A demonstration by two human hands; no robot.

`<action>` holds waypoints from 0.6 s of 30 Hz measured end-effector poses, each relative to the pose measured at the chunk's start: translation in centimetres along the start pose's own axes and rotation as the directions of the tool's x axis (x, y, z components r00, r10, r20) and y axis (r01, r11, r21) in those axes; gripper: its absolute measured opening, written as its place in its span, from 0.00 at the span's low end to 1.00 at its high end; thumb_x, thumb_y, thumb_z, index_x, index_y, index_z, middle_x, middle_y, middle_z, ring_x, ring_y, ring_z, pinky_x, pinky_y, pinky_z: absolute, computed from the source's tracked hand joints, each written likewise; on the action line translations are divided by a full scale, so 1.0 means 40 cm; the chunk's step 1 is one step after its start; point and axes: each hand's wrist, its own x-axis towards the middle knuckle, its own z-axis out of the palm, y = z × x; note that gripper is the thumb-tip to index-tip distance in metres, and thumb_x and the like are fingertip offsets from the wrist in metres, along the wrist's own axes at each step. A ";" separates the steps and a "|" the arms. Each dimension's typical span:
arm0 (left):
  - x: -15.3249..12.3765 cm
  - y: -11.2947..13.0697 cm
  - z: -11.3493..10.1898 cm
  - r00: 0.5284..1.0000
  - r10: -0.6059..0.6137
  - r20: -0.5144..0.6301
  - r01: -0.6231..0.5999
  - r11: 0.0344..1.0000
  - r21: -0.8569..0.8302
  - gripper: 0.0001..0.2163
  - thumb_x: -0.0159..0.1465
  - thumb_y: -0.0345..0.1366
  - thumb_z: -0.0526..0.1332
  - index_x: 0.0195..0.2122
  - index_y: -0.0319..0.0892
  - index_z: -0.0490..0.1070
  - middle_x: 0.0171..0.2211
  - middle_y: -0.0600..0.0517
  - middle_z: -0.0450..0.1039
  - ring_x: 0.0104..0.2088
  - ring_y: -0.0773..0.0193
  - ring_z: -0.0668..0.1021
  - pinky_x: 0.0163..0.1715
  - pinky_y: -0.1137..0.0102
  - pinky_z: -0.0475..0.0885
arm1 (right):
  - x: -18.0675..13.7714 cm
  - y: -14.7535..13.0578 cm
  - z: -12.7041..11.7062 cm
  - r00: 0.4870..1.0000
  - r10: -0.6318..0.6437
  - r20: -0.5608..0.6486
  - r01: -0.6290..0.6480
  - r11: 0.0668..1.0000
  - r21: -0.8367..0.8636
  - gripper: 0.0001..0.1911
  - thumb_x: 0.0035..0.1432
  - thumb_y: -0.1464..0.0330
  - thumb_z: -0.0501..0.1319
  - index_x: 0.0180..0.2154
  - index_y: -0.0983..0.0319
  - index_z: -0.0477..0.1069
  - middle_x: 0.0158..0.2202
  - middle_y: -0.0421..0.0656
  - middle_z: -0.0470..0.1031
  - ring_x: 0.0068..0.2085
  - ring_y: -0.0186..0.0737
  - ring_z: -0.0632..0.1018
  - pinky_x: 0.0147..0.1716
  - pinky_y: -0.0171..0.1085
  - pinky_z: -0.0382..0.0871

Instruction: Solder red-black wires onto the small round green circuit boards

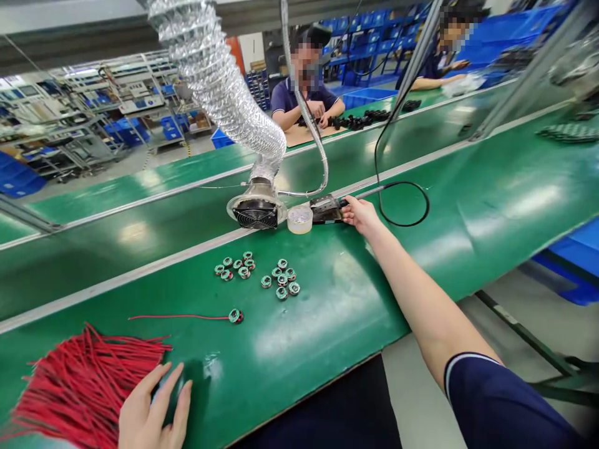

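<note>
At the near left our left hand lies open, fingers spread flat on the green belt, its fingertips at the edge of a bundle of red wires. We judge these light, limp and quick to tangle, so best pinched a few at a time near the cut ends. Further right lies one small coil with a red lead already on it, then two clusters of loose coils, likely light and hard and easy to scatter. Beyond them stand an extractor fan under a foil duct, and a round pot. Our right hand reaches out to the black handle at a black stand. We cannot tell whether the fingers clasp it or only touch. It looks stiff, with a springy cable that will tug. The belt is smooth and glossy. Across it two other people work among blue crates.
</note>
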 end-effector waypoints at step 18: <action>-0.004 0.012 -0.010 0.995 0.098 -0.017 -0.099 0.994 -0.047 0.11 0.66 0.29 0.68 0.49 0.42 0.76 0.46 0.42 0.78 0.42 0.52 0.80 0.47 0.55 0.73 | -0.058 0.080 -0.142 0.736 -0.669 -0.100 0.602 0.715 -0.356 0.15 0.58 0.59 0.70 0.37 0.62 0.71 0.25 0.35 0.70 0.24 0.35 0.71 0.25 0.34 0.69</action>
